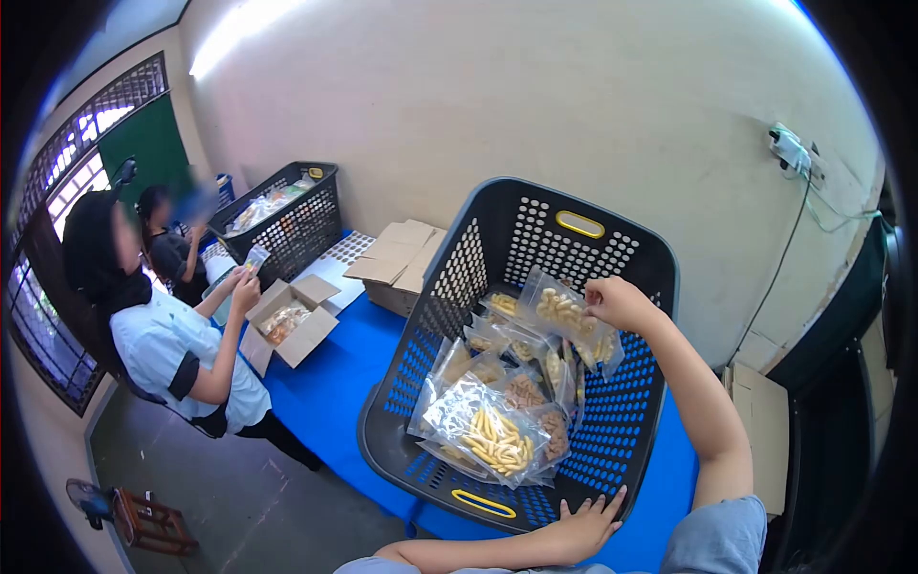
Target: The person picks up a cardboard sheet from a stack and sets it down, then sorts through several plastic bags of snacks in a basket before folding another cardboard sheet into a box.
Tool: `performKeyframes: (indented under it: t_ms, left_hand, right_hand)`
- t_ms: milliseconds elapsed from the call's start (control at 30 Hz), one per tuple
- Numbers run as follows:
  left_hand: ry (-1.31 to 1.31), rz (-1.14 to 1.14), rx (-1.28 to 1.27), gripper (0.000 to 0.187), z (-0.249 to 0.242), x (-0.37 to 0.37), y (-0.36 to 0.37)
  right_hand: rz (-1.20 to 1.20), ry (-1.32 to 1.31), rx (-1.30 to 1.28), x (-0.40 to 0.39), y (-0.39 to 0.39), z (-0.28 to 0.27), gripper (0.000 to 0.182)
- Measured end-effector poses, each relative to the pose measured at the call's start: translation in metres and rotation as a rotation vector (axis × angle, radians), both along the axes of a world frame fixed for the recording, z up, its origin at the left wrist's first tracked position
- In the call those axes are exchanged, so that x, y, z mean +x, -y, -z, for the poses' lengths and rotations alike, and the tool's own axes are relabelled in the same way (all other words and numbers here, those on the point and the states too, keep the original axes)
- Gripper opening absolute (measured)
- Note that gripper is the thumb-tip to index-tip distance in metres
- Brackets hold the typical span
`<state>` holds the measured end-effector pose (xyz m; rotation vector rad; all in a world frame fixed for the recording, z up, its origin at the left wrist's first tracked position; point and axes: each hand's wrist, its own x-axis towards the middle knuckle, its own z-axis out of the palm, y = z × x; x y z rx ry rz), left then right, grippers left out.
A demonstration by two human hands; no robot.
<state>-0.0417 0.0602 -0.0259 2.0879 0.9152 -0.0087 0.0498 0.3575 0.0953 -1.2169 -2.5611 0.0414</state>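
Observation:
A large black basket [593, 469] with yellow handles holds several clear bags of snacks. One bag of pale yellow sticks [497, 440] lies at the near end of the pile. My right hand [617, 304] reaches over the basket's right side, its fingers pinched on the upper edge of a snack bag [559, 304]. At the near rim, my left hand [583, 528] rests with its fingers spread on the basket, holding nothing.
A closed cardboard box [397, 258], an open box [316, 330] of bags and another black basket [306, 215] stand on the blue table [330, 392]. At the left, a person [191, 344] handles a small packet; another person [172, 249] is behind.

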Motion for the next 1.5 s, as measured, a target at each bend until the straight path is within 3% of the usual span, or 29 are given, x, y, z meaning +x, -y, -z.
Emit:
performKeyframes:
  t_ms: [33, 100, 167, 200, 300, 433, 500, 567, 767, 900, 1000, 1133, 1233, 1267, 1300, 1400, 1500]
  left_hand:
    - [-0.002, 0.013, -0.001, 0.064, 0.000, 0.000, 0.000]
    - [0.013, 0.001, 0.004, 0.063, 0.000, -0.001, 0.000]
    - [0.021, -0.013, 0.022, 0.063, 0.003, -0.001, 0.002]
    - [0.029, -0.035, 0.039, 0.062, 0.003, 0.000, 0.003]
    - [0.045, -0.040, 0.031, 0.062, 0.004, -0.001, 0.003]
    - [0.027, -0.014, 0.002, 0.064, -0.004, -0.002, 0.001]
    - [0.001, -0.016, 0.003, 0.064, -0.005, -0.002, 0.001]
    - [0.000, -0.015, -0.005, 0.064, -0.007, -0.002, 0.001]
    - [0.001, -0.021, -0.018, 0.063, -0.009, -0.002, 0.002]
    - [0.064, -0.060, -0.005, 0.062, -0.010, -0.003, 0.005]
    - [0.076, -0.049, -0.015, 0.062, -0.010, -0.006, 0.009]
    - [0.078, -0.078, 0.084, 0.062, -0.014, -0.005, 0.011]
    - [-0.103, 0.038, 0.006, 0.065, -0.030, -0.008, 0.003]
    - [-0.117, 0.047, -0.082, 0.066, -0.029, -0.009, 0.001]
    - [-0.131, 0.058, -0.166, 0.067, -0.028, -0.010, -0.001]
    - [-0.144, 0.142, -0.177, 0.070, 0.001, -0.015, -0.013]
    - [-0.206, 0.397, -0.295, 0.089, -0.006, -0.024, -0.042]
  right_hand:
    - [0.071, 0.034, -0.167, 0.003, -0.003, 0.000, 0.006]
    - [0.136, 0.066, -0.077, 0.010, -0.016, 0.014, 0.013]
    - [0.333, -0.076, 0.317, 0.013, -0.029, 0.025, 0.024]
    - [0.321, -0.074, 0.442, 0.014, -0.027, 0.025, 0.032]
    - [0.283, -0.088, 0.477, 0.003, -0.020, 0.036, 0.034]
    - [0.056, 0.018, 0.206, -0.028, 0.010, 0.055, 0.030]
    - [-0.150, 0.011, 0.228, -0.040, 0.021, 0.083, 0.032]
    - [-0.184, 0.240, -0.111, -0.061, 0.052, 0.081, 0.041]
    - [-0.347, 0.375, -0.650, -0.094, 0.100, 0.135, 0.083]
    - [-0.316, 0.470, -0.584, -0.091, 0.114, 0.162, 0.098]
    - [-0.274, 0.364, -0.599, -0.094, 0.110, 0.166, 0.122]
    - [-0.282, 0.167, -0.707, -0.091, 0.107, 0.146, 0.131]
    - [-0.356, 0.165, -0.641, -0.092, 0.093, 0.152, 0.124]
    - [-0.436, 0.086, -0.557, -0.088, 0.087, 0.154, 0.102]
    - [-0.436, 0.091, -0.554, -0.087, 0.088, 0.139, 0.102]
    - [-0.339, -0.034, -0.554, -0.081, 0.081, 0.104, 0.069]
    - [-0.258, -0.191, -0.504, -0.064, 0.064, 0.104, 0.066]
